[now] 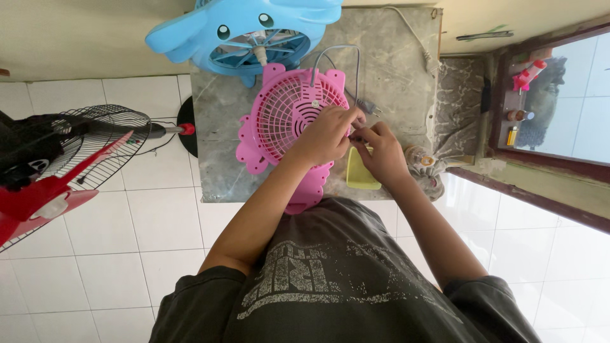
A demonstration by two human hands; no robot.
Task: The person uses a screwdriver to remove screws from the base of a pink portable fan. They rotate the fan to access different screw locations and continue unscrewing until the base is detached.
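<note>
From the head camera, the pink fan grille (289,117) lies flat on the stone table (400,70), the left hand (327,134) pressed on its rim with fingers curled. The right hand (381,152) pinches something too small to tell, just beside the rim. That small part could slip and drop, or the grille could slide on the smooth stone and snag the grey cord (337,57).

Bright, even daylight, strongest from window (559,108) at right. Soft glare on white floor tiles (101,254). Shadows faint, diffuse. Focus sharp at centre. Wide-angle stretch at edges, bending tile lines, enlarging standing fan grille (95,149) at left.
</note>
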